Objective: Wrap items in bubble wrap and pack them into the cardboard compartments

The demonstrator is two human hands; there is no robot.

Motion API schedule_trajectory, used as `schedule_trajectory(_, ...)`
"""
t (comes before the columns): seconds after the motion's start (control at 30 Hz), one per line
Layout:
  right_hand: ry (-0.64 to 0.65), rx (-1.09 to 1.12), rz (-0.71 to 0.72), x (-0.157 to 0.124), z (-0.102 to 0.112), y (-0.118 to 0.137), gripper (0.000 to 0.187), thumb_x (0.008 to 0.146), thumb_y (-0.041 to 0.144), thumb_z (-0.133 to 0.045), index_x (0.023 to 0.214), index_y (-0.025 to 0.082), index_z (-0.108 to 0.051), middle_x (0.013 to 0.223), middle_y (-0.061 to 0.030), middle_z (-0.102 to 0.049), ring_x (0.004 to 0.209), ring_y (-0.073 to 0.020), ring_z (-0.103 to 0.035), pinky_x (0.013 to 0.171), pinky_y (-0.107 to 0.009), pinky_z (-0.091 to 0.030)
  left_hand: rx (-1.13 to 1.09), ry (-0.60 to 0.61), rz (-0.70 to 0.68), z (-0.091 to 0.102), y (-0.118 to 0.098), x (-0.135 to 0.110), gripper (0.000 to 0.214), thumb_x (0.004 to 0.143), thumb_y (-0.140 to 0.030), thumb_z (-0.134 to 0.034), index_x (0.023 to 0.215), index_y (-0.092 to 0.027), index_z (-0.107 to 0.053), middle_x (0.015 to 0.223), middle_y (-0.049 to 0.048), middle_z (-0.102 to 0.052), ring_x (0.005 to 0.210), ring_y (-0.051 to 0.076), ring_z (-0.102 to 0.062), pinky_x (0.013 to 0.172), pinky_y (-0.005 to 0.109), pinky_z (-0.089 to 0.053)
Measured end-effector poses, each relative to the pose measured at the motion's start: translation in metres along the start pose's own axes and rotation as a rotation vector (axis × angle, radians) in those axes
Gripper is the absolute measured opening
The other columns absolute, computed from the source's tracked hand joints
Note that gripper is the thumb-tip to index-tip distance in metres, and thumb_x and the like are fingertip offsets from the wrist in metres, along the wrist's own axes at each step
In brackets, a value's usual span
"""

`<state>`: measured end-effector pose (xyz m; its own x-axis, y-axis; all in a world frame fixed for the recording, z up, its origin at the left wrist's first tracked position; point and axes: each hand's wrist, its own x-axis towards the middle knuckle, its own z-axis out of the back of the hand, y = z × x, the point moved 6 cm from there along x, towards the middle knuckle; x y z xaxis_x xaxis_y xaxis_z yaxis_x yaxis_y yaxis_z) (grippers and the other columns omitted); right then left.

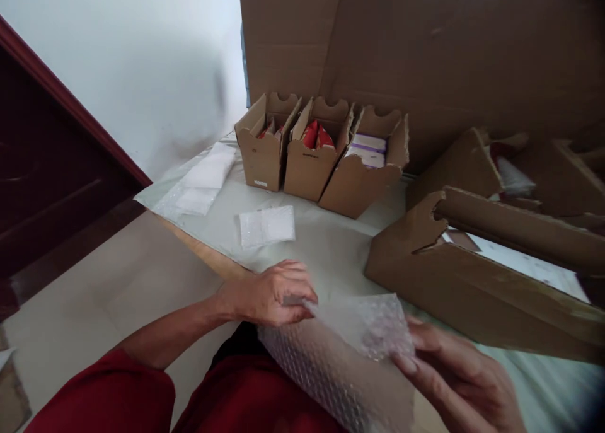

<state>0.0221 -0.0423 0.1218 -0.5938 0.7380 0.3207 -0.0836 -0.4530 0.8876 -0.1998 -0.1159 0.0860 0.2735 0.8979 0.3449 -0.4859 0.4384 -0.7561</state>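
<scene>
A sheet of bubble wrap (340,363) hangs over the near table edge, its upper part folded over and stretched between my hands. My left hand (283,294) is closed, pinching the wrap's left side. On the right, my right hand (458,370) grips the folded end between thumb and fingers. Whether anything lies inside the fold I cannot tell. Beyond my left hand, a small bubble-wrapped packet (267,226) rests flat on the table cloth (326,237). Farther back at the left lie flat pieces of white wrapping (203,178), partly overlapping.
Three cardboard bins stand at the back: a left bin (262,162) and a middle bin (307,168) with red packets, and a right bin (357,184) with white-and-purple packs. A long cardboard box (454,282) flanks my right hand. A cardboard panel (401,48) rises behind.
</scene>
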Motion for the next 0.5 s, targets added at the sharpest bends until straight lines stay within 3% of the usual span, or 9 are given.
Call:
schedule_trajectory(0.07,0.020,0.114,-0.003,0.012,-0.002,0.001,0.014,0.093,0.040,-0.069,0.092,0.030,-0.078,0.089,-0.0052,-0.077,0.082,-0.0231,-0.073,0.070,-0.030,-0.059,-0.091,-0.027,0.035,0.014,-0.007,-0.009,0.015,0.091,-0.030,-0.067,0.083,-0.018,-0.070,0.097,0.0093,-0.073,0.098,0.022,-0.070,0.099,0.039,-0.054)
schedule_trajectory(0.13,0.071,0.129,0.019,0.032,-0.014,-0.006,0.023,0.098,0.043,-0.060,0.093,0.028,-0.076,0.088,-0.0046,-0.076,0.081,-0.0214,-0.071,0.070,-0.030,-0.058,-0.096,-0.154,0.138,0.045,-0.008,-0.025,0.010,0.088,-0.029,-0.070,0.087,-0.019,-0.071,0.108,0.0097,-0.072,0.101,0.022,-0.070,0.093,0.035,-0.056)
schedule_trajectory(0.23,0.151,-0.092,0.009,0.070,-0.052,-0.033,0.020,0.097,0.037,-0.060,0.105,0.026,-0.075,0.098,-0.0051,-0.076,0.087,-0.0216,-0.071,0.077,-0.033,-0.058,0.091,-0.604,0.408,0.123,0.006,-0.067,0.020,0.086,-0.032,-0.072,0.102,-0.021,-0.073,0.101,0.0031,-0.074,0.088,0.018,-0.068,0.080,0.030,-0.055)
schedule_trajectory(0.33,0.237,-0.358,0.087,0.102,-0.108,-0.060,0.046,0.086,0.023,-0.067,0.132,0.027,-0.066,0.137,-0.0098,-0.066,0.124,-0.0299,-0.061,0.101,-0.047,-0.051,0.332,-0.932,0.635,0.204,0.030,-0.110,0.022,0.085,-0.037,-0.070,0.098,-0.020,-0.072,0.080,-0.0050,-0.068,0.072,0.014,-0.061,0.066,0.027,-0.048)
schedule_trajectory(0.4,0.284,-0.505,0.122,0.118,-0.143,-0.075,0.061,0.079,0.017,-0.071,0.138,0.026,-0.063,0.151,-0.0128,-0.055,0.138,-0.0349,-0.050,0.109,-0.054,-0.044,0.485,-1.022,0.720,0.248,0.050,-0.123,0.024,0.084,-0.041,-0.067,0.090,-0.018,-0.070,0.072,-0.0076,-0.060,0.070,0.013,-0.060,0.063,0.027,-0.044)
schedule_trajectory(0.5,0.232,-0.476,0.096,0.136,-0.171,-0.089,0.044,0.078,0.011,-0.068,0.120,0.022,-0.075,0.145,-0.0147,-0.060,0.132,-0.0359,-0.055,0.108,-0.053,-0.043,0.622,-1.006,0.786,0.283,0.082,-0.120,0.028,0.072,-0.037,-0.075,0.089,-0.017,-0.068,0.081,-0.0036,-0.064,0.100,0.025,-0.067,0.087,0.038,-0.050)
